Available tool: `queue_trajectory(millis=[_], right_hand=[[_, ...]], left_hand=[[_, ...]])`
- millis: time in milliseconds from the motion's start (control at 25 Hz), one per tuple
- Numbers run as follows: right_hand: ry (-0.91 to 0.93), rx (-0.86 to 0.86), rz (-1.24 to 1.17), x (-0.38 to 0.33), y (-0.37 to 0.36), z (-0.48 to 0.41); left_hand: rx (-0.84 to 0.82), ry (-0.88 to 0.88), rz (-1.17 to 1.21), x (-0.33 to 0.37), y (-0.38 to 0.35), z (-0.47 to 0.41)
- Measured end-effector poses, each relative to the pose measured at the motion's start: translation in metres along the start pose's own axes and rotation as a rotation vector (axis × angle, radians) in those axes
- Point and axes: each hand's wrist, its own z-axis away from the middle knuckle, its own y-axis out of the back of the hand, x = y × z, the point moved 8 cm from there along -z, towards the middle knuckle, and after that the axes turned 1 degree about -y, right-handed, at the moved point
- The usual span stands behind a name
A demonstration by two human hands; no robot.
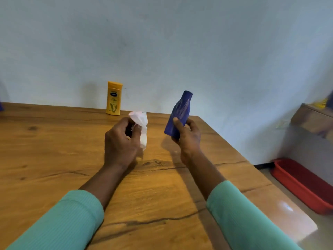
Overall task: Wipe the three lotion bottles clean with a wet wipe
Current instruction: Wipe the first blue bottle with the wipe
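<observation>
We count two bottles and one wet wipe (pixel 141 127): our right hand (pixel 187 136) grips the tilted blue bottle (pixel 179 112) above the table (pixel 54 150), our left hand (pixel 120 139) clutches the wipe, and the yellow bottle (pixel 113 98) stands near the wall (pixel 180 42).

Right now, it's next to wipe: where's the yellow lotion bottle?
Head view: the yellow lotion bottle stands left of centre at the wooden table's far edge.

Table (pixel 54 145): wood, smooth, grain and dark cracks visible. Blue bottle (pixel 177 114) and yellow bottle (pixel 113 98): plastic, matt. Wipe (pixel 141 127): thin white crumpled cloth; sleeves (pixel 61 224): ribbed fabric.
</observation>
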Motion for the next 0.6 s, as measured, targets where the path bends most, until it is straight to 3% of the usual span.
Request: queue_trajectory(millis=[160,280,400,600], right_hand=[[-0.133,-0.148,-0.137,0.021,-0.041,0.053],[-0.200,-0.224,-0.250,0.044,-0.065,0.071],[-0.142,-0.282,-0.236,0.050,-0.071,0.068],[-0.203,-0.342,-0.203,0.053,-0.075,0.063]], left_hand=[[-0.057,0.182,0.382,0.002,0.033,0.015],[-0.179,0.074,0.129,0.010,0.036,0.038],[-0.150,-0.038,-0.089,0.010,0.033,0.043],[0.020,0.202,-0.080,-0.013,0.043,0.027]])
